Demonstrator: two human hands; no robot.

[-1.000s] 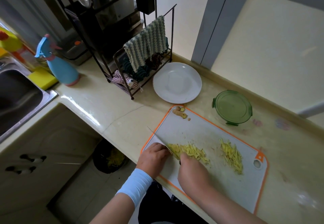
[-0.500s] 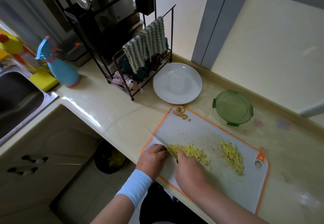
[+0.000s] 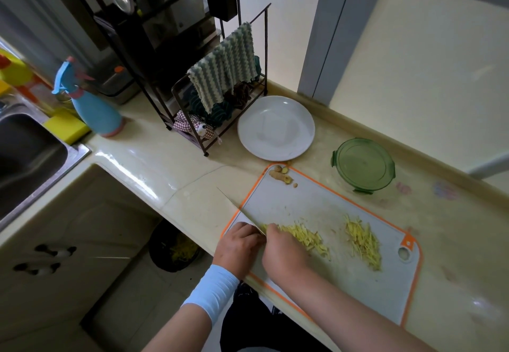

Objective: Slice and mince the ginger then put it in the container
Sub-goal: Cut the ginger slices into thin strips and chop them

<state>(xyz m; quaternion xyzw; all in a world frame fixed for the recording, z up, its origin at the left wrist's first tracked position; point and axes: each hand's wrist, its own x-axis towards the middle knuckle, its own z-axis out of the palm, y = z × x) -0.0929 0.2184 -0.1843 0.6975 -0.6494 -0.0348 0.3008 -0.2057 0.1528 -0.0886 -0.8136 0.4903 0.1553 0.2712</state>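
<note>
Two heaps of ginger (image 3: 303,237) strips lie on the cutting board (image 3: 316,202), one against the knife (image 3: 242,212) and the other well to its right. The right hand (image 3: 283,255) appears to grip the handle, which is hidden beneath it. The left hand (image 3: 238,244) sits knuckles-up against the blade; I cannot tell what it pins. A blade drifting left could nick those knuckles. Hard chops could scatter strips off the board's near edge. The green container (image 3: 363,164) stands well apart.
</note>
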